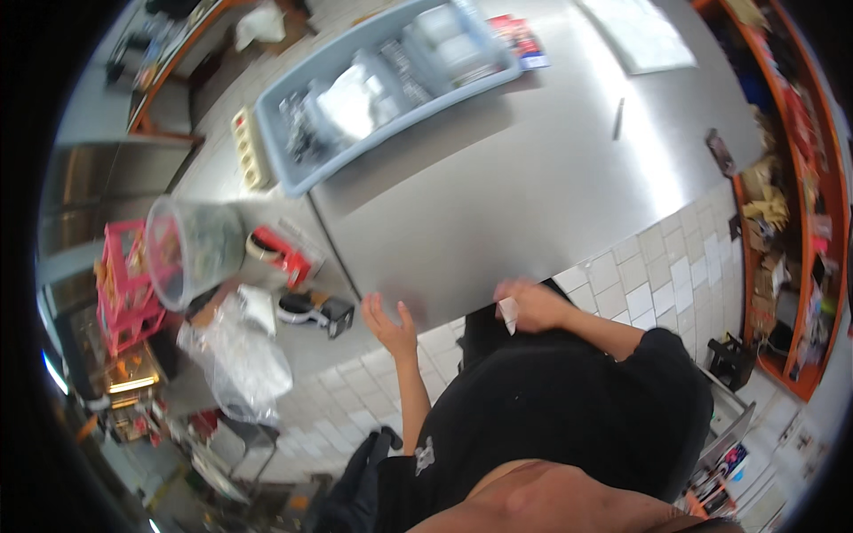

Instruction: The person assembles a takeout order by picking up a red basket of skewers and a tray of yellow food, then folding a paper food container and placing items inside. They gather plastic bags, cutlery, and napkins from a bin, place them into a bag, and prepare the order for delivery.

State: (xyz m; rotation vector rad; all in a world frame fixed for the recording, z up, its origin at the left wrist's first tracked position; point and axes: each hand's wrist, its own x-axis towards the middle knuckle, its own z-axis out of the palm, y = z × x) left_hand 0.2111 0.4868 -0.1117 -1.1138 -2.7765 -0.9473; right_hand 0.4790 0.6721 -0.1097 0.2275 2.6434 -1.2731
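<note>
At the near edge of a steel table (462, 213), my left hand (389, 330) rests with its fingers spread and nothing in it. My right hand (531, 307), a little blurred, is closed on a small white paper slip (508, 314) that hangs down beside the table's front edge. Left of my left hand lies a black and grey hand-held device (311, 309), perhaps a tape dispenser or label gun. Beyond it sits a red tape dispenser (286, 258) with a roll on it.
A blue divided tray (400, 115) with packaged items stands at the far side. To the left are a clear plastic tub (191, 249), a pink crate (124, 284), a plastic bag (244, 360) and a power strip (250, 149). A pen (618, 119) lies right; orange shelves (804, 355) stand beyond.
</note>
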